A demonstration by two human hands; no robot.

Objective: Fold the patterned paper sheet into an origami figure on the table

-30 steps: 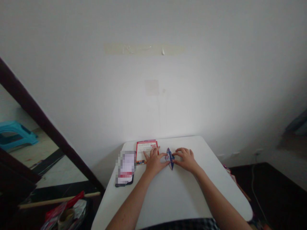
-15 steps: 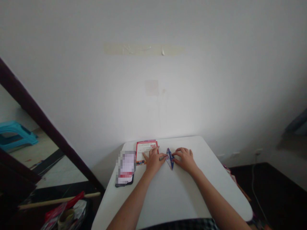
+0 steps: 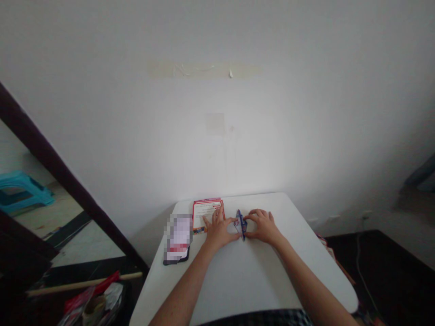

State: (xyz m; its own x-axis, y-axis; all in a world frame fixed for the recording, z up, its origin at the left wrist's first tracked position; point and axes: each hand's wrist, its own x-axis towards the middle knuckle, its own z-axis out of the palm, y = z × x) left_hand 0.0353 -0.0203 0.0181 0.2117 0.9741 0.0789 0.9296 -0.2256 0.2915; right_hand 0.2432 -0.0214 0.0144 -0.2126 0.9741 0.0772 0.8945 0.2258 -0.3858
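Observation:
A small piece of folded paper [image 3: 242, 225], patterned in blue and white with some red, lies on the white table in a narrow diamond shape with a raised ridge along its middle. My left hand [image 3: 217, 230] holds its left side with thumb and index finger, set apart along the edge. The other fingers of that hand spread over a stack of red-bordered printed sheets [image 3: 200, 210]. On the right side, the thumb and index finger of my right hand [image 3: 263, 226] grip the paper, the remaining fingers curled. My fingertips hide parts of the paper's edges.
A phone [image 3: 185, 256], largely blurred out, rests on the table [image 3: 244, 280] left of the sheets. Behind the table rises a white wall [image 3: 288, 136]. At lower left stands a bin [image 3: 102, 308] with rubbish; a blue stool [image 3: 27, 190] appears farther left.
My left thumb has moved down along the folded paper, away from the index finger. The paper's middle ridge stands up more sharply. My right hand has barely shifted.

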